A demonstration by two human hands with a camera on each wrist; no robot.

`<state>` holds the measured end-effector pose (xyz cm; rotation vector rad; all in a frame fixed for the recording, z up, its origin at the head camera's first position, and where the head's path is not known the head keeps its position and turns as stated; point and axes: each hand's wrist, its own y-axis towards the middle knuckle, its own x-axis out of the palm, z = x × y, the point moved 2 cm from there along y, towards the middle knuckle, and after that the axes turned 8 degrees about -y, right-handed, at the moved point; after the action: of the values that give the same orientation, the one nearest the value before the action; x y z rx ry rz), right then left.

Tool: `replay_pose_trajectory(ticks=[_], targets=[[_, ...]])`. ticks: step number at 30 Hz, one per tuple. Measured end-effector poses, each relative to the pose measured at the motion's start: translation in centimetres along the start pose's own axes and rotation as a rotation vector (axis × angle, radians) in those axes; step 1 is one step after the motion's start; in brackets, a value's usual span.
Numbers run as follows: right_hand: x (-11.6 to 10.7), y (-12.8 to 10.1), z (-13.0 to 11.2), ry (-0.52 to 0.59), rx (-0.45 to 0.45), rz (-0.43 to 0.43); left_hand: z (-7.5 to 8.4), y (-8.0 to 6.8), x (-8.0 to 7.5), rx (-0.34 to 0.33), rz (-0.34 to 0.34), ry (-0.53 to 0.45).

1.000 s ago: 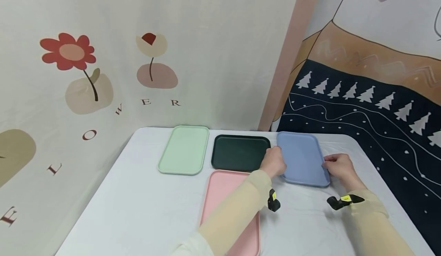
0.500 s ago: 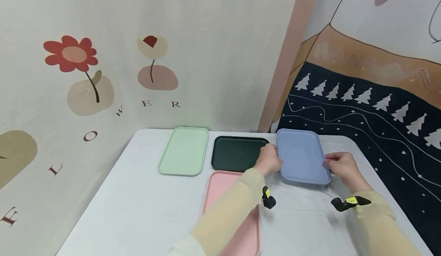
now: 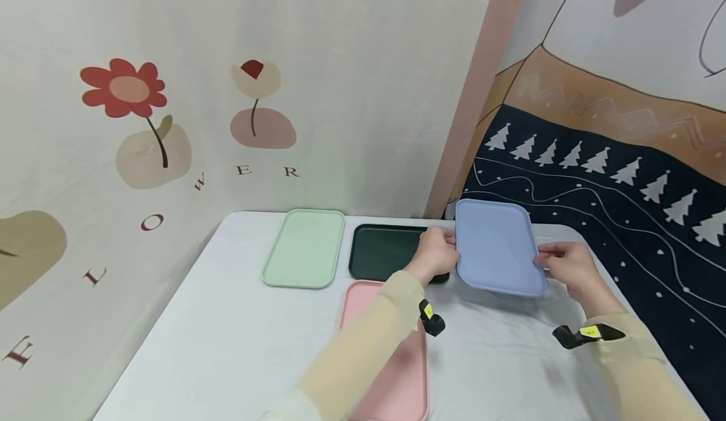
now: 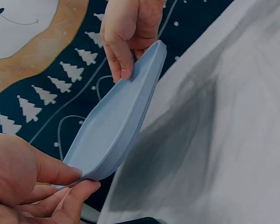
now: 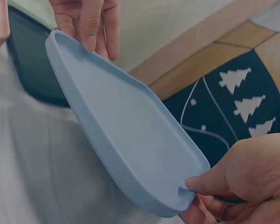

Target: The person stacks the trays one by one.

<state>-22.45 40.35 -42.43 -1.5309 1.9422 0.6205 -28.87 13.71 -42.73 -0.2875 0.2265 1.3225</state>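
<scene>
I see left hand [image 3: 437, 254] and right hand [image 3: 567, 266] pinching the blue tray [image 3: 498, 247] by opposite rims | tray between my grips, off the table [image 3: 227, 345], probably fully clear | lift done, placing left | since earlier: tray risen, tilted.

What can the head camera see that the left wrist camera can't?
Only the head view shows the mint tray, the dark green tray, the pink tray and the flower wall. Only the left wrist view shows the shadow on the cloth beneath the raised blue tray. Both show the left hand and right hand gripping the blue tray's opposite edges.
</scene>
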Motion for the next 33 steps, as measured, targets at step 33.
replay_pose_trajectory(ticks=[33], targets=[[6.0, -6.6, -6.8, 0.208, -0.010, -0.296, -4.6, -7.3, -11.9, -0.024, -0.112, -0.301]])
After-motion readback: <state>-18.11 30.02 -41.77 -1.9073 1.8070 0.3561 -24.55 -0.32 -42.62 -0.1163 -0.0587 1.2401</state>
